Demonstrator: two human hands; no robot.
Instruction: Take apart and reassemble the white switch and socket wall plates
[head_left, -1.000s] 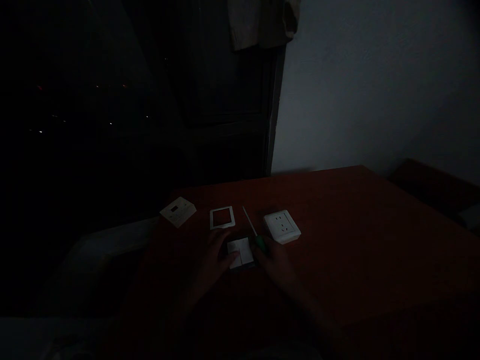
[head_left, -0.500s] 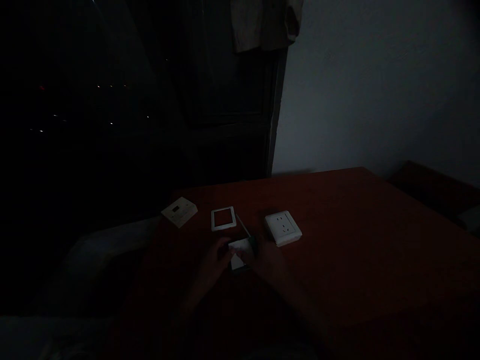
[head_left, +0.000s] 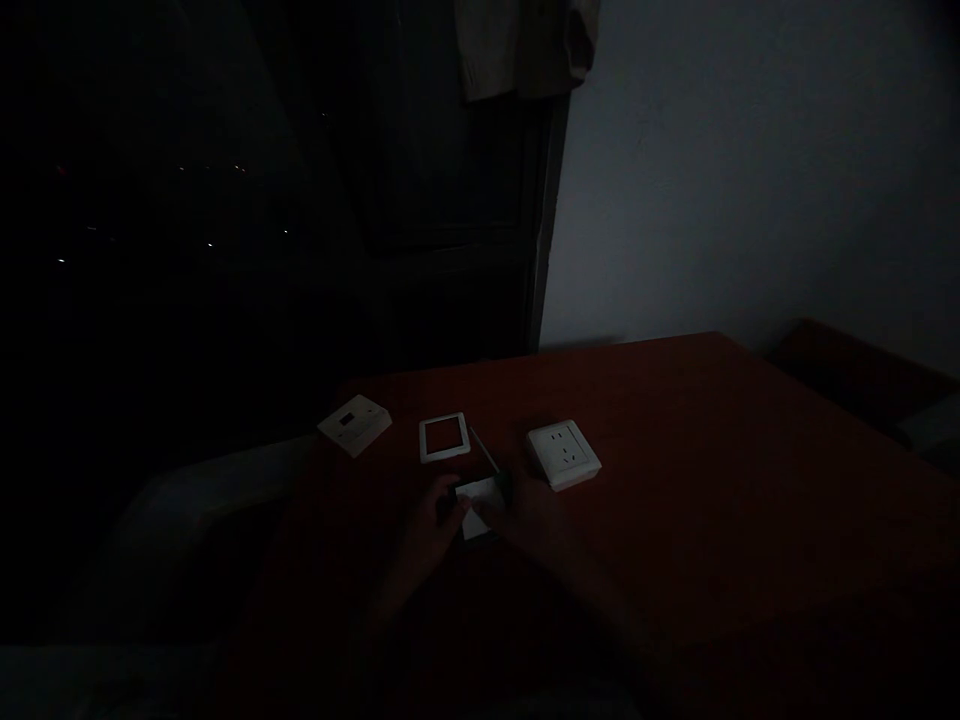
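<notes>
My left hand (head_left: 426, 532) is closed on the left edge of a small white switch plate (head_left: 477, 524) with a dark rim, its thumb resting on the white face. From the other side my right hand (head_left: 538, 522) grips the same plate, and its thumb also presses the face near the middle. A screwdriver (head_left: 484, 450) with a green handle sits at the right fingers, its thin shaft pointing up and left; whether the fingers hold it or it lies on the table, I cannot tell. Deep shadow hides the undersides of both hands.
Beyond the hands, a white square frame (head_left: 424, 440) lies flat on the reddish-brown table (head_left: 712, 480). A white wall socket (head_left: 564, 454) rests to the right. At the far left edge is a white plate with a dark slot (head_left: 355, 426). A pale wall (head_left: 735, 180) stands behind.
The whole view has shifted very slightly. Both hands keep their grip on the switch plate, with the thumbs still on its face.
</notes>
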